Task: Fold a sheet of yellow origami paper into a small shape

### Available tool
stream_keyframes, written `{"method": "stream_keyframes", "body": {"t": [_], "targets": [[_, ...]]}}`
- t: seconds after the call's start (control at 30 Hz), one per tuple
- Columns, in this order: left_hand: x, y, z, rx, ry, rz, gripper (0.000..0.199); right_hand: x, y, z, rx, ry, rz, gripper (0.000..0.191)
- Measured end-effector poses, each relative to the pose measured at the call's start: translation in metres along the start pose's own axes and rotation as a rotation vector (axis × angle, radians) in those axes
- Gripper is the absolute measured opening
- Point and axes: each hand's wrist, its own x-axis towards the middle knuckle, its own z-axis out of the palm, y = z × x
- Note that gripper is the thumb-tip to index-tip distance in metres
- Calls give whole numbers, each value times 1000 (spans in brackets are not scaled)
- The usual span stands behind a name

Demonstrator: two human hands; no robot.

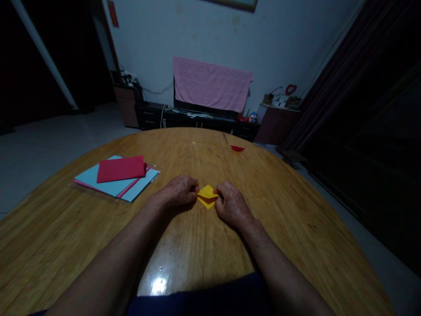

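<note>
A small folded yellow paper (207, 192) is held low over the middle of the wooden table, a dark gap showing between its upper and lower layers. My left hand (183, 190) pinches its left corner between thumb and fingers. The right corner is pinched in my right hand (231, 202). Both hands are closed, and the paper spans the short space between them.
At the left of the round wooden table (279, 210), a red folded sheet (121, 169) lies on a clear packet of light blue paper (108, 186). A small red folded paper (237, 148) sits near the far edge. Beyond stands a low cabinet (151, 115) with a pink cloth (212, 83) above.
</note>
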Motion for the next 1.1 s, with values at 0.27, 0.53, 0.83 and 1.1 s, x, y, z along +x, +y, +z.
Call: {"method": "stream_keyframes", "body": {"t": [0.27,0.53,0.83,1.1], "targets": [[-1,2,-3,-5,-30,22,16,-1,4,-3,9,7,-20,23],[1,-5,0,-61,-69,69,18,1,5,-4,11,-10,-34,15],[3,7,4,16,43,129,21,0,7,-4,-8,-19,-39,14],[6,14,10,76,26,148,24,0,7,-5,2,-16,-42,14]]}}
